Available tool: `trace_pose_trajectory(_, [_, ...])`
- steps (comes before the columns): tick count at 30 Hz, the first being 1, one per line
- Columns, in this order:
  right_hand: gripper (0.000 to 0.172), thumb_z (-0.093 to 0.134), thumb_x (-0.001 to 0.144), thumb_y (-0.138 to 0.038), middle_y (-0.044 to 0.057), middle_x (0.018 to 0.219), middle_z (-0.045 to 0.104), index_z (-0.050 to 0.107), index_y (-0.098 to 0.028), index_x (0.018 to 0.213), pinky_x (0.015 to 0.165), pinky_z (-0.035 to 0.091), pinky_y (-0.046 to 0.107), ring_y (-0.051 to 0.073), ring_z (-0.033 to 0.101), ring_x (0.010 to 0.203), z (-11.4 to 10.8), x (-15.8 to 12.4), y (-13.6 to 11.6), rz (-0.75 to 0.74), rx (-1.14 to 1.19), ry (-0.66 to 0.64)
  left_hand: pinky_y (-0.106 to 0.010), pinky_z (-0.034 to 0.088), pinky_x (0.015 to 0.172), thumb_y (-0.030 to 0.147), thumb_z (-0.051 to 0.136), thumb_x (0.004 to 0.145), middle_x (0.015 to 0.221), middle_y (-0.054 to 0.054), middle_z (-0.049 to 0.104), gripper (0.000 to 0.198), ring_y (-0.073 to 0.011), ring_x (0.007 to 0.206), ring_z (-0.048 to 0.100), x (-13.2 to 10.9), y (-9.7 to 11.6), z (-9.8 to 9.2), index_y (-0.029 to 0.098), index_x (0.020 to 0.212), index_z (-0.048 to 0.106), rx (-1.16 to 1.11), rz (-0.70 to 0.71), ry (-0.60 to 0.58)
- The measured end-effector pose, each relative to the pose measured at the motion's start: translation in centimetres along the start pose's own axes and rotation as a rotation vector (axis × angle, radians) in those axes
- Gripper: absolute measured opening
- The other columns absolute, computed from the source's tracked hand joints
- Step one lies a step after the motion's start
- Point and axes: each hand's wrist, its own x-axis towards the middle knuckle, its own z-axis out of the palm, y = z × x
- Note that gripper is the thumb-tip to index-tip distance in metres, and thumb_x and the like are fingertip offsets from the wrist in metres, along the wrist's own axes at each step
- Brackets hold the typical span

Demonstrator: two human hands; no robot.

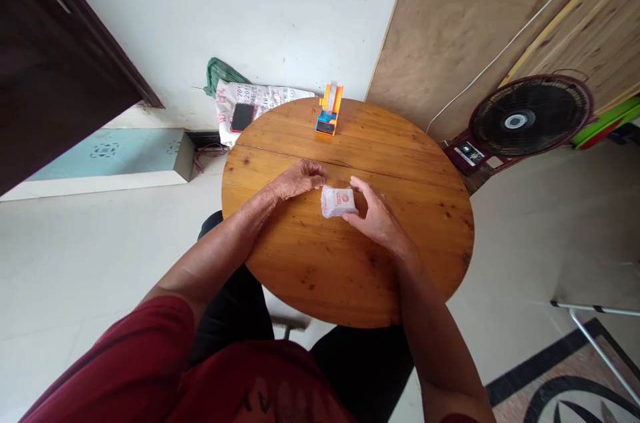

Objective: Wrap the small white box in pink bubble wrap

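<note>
In the head view, the small packet [340, 201] lies on the round wooden table [310, 256], between the two hands. It is a pale block with red print, wrapped in clear bubble wrap.

The left grip [302, 178] is narrow, thumb and fingertips drawn together just beside the packet's far left corner; whether they pinch an edge of the wrap I cannot tell. The right grip [376, 213] is spread wide around the packet's right end: the thumb touches the near right corner, and the index fingertip is by the far right corner. Whether it presses on the packet I cannot tell.

Well apart from both hands, an orange and blue tape dispenser [329, 109] stands near the table's far edge. Beyond the table's far left edge, a dark phone [243, 117] lies on a white printed sack [273, 97]. A fan [533, 117] is off to the right.
</note>
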Motion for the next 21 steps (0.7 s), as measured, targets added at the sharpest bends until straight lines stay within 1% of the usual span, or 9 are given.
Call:
trace_pose_trajectory(4, [0.078,0.067,0.075,-0.022,0.012,0.144,0.055,0.040,-0.026,0.147,0.112,0.038,0.049,0.028,0.052,0.132,0.2,0.2,0.3,0.014,0.028,-0.021,-0.024,0.041,0.060,0.033,0.064,0.070,0.066,0.000,0.064,0.023,-0.0119,0.060,0.053,-0.1,0.4,-0.3,0.014,0.082,0.071,0.034,-0.046,-0.004])
trace_pose_trajectory(7, [0.074,0.068,0.074,-0.021,0.012,0.141,0.057,0.044,-0.025,0.144,0.110,0.040,0.048,0.027,0.055,0.128,0.7,0.4,0.3,0.008,0.044,-0.008,-0.025,0.042,0.064,0.036,0.063,0.073,0.071,0.000,0.067,0.027,-0.0138,0.066,0.056,-1.0,1.2,-0.2,0.014,0.084,0.073,0.148,-0.006,-0.079])
trace_pose_trajectory(10, [0.068,0.072,0.071,-0.024,0.011,0.132,0.064,0.052,-0.024,0.136,0.105,0.044,0.046,0.027,0.060,0.120,1.4,0.6,0.0,0.066,0.050,0.042,-0.026,0.043,0.067,0.032,0.058,0.076,0.077,-0.001,0.069,0.027,-0.0162,0.073,0.059,-2.5,2.0,0.3,0.013,0.087,0.074,0.183,0.028,-0.149])
trace_pose_trajectory(12, [0.065,0.075,0.067,-0.027,0.011,0.125,0.067,0.057,-0.023,0.129,0.101,0.047,0.046,0.028,0.062,0.114,1.8,0.6,-0.3,0.133,0.028,0.073,-0.027,0.045,0.069,0.027,0.057,0.075,0.081,-0.002,0.070,0.029,-0.0172,0.077,0.061,-3.6,2.1,0.9,0.013,0.095,0.073,0.128,0.064,-0.186])
trace_pose_trajectory(14, [0.063,0.077,0.066,-0.028,0.010,0.120,0.068,0.058,-0.024,0.126,0.098,0.048,0.046,0.028,0.063,0.111,2.0,0.5,-0.6,0.172,0.006,0.090,-0.028,0.048,0.075,0.023,0.059,0.072,0.092,-0.004,0.070,0.041,-0.0184,0.085,0.063,-4.3,1.8,1.6,0.014,0.111,0.069,0.024,0.109,-0.202])
trace_pose_trajectory(16, [0.064,0.077,0.066,-0.030,0.010,0.120,0.069,0.057,-0.025,0.127,0.097,0.048,0.045,0.027,0.063,0.110,2.1,0.5,-0.6,0.172,0.007,0.108,-0.030,0.049,0.083,0.022,0.064,0.069,0.104,-0.006,0.070,0.056,-0.0198,0.094,0.064,-4.7,1.2,2.3,0.015,0.125,0.062,-0.068,0.142,-0.185])
trace_pose_trajectory(17, [0.066,0.077,0.067,-0.030,0.010,0.121,0.068,0.056,-0.025,0.129,0.097,0.049,0.045,0.027,0.064,0.110,2.1,0.5,-0.5,0.167,0.012,0.118,-0.031,0.050,0.086,0.023,0.066,0.068,0.108,-0.007,0.069,0.061,-0.0204,0.098,0.064,-4.7,0.8,2.7,0.016,0.128,0.060,-0.090,0.150,-0.164])
trace_pose_trajectory(19, [0.069,0.077,0.068,-0.031,0.011,0.125,0.067,0.054,-0.025,0.132,0.097,0.049,0.045,0.027,0.063,0.112,2.2,0.5,-0.3,0.161,0.015,0.132,-0.032,0.051,0.088,0.024,0.070,0.068,0.110,-0.008,0.068,0.061,-0.0213,0.101,0.064,-4.5,0.1,3.1,0.017,0.128,0.060,-0.081,0.158,-0.103])
trace_pose_trajectory(21, [0.071,0.077,0.068,-0.030,0.012,0.127,0.066,0.053,-0.024,0.134,0.098,0.049,0.046,0.028,0.063,0.113,2.2,0.5,-0.1,0.155,0.004,0.136,-0.033,0.052,0.088,0.027,0.073,0.069,0.108,-0.008,0.068,0.054,-0.0219,0.100,0.064,-4.1,-0.5,3.3,0.018,0.122,0.065,-0.023,0.170,-0.040])
